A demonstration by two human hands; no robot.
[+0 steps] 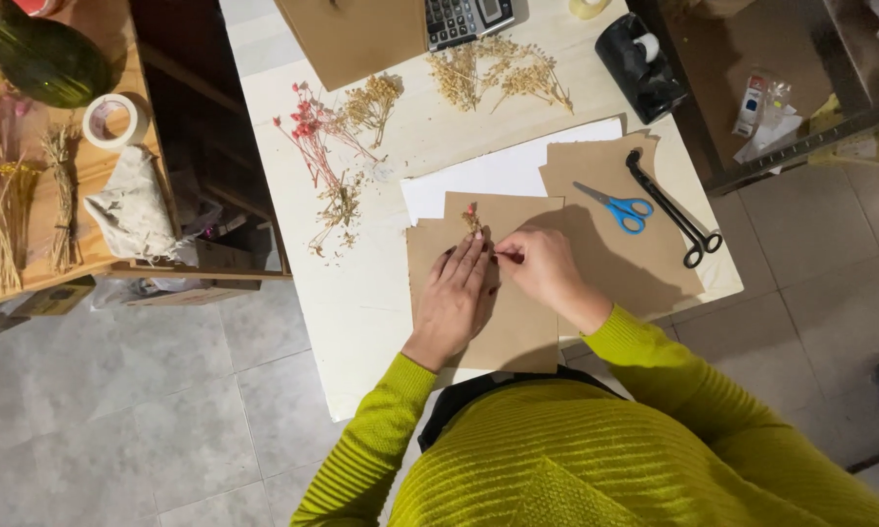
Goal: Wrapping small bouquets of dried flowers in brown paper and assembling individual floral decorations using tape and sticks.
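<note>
My left hand [456,296] lies flat, fingers together, on a brown kraft card [518,327] on the white table [352,303]. Its fingertips press the stem of a small dried flower sprig [473,218] with a pink tip, which lies at the card's upper edge. My right hand [542,269] is beside it, thumb and forefinger pinched on a small thin piece against the card near the stem; I cannot tell what the piece is. Both sleeves are lime green knit.
Blue-handled scissors [617,206] and black shears [676,208] lie on brown paper [644,268] to the right. Red dried flowers [308,132], beige sprigs [503,73], white sheets [488,176], a calculator [464,18] and a black tape dispenser [639,63] are farther back. A tape roll [115,121] sits on the wooden shelf at left.
</note>
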